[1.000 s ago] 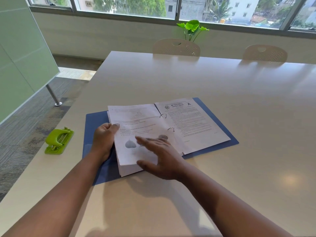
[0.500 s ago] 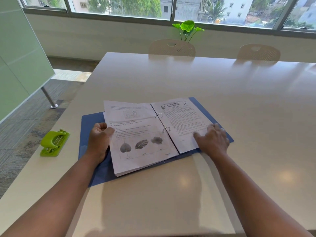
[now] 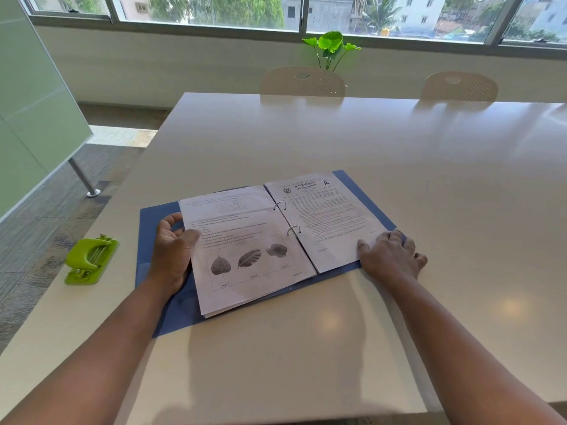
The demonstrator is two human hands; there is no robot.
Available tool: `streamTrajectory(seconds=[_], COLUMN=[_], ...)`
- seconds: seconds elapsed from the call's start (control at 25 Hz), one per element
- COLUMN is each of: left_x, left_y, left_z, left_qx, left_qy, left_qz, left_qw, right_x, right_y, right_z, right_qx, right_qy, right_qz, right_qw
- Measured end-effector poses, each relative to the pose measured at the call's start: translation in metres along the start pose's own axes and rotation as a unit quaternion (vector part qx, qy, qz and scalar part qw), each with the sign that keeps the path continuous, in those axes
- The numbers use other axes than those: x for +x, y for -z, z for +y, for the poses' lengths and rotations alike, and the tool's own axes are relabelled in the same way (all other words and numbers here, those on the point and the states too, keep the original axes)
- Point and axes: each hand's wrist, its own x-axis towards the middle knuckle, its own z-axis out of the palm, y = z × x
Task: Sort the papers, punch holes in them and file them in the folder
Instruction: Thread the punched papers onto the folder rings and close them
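A blue ring folder [image 3: 156,228] lies open on the white table [image 3: 399,167]. A stack of printed papers with leaf pictures [image 3: 245,259] sits on its left side, and a text page marked A [image 3: 325,216] on its right. Both are threaded on two metal rings [image 3: 294,230]. My left hand [image 3: 173,250] grips the left edge of the leaf-picture stack, thumb on top. My right hand [image 3: 389,256] rests on the folder's near right corner, fingers curled over the edge of the cover and thumb on the page.
A green hole punch [image 3: 90,260] stands near the table's left edge, left of the folder. Two beige chairs [image 3: 302,81] and a potted plant [image 3: 331,47] are at the far side under the window. A glass partition [image 3: 33,111] stands at left.
My right hand left the leaf-picture page, which now lies flat, and moved right to the folder's near right corner. My left hand stayed on the stack's left edge.
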Motion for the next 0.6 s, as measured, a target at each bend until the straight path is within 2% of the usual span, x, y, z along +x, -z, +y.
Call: streamTrajectory(seconds=[0.16,0.32,0.4,0.48,0.6], left_x=[0.000,-0.001,-0.002,-0.003,-0.003], left_y=[0.000,0.000,-0.001,-0.002,-0.001], left_z=[-0.001,0.000,0.000,0.001,0.001], left_qx=[0.007,0.016,0.021,0.023,0.021], left_qy=[-0.001,-0.002,-0.004,-0.006,-0.006], left_qz=[-0.004,-0.008,-0.010,-0.012,-0.013], left_qw=[1.000,1.000,1.000,1.000,1.000], right_x=[-0.002,-0.005,-0.005,-0.004,0.002], right_y=[-0.002,-0.006,0.002,0.014,0.026], right_z=[-0.004,-0.006,-0.006,-0.006,-0.008], right_qx=[0.018,0.165,0.296,0.439,0.539], right_qy=[0.023,0.069,0.064,0.046,-0.016], right_qz=[0.010,0.065,0.067,0.051,0.028], right_qw=[1.000,0.982,0.951,0.896,0.842])
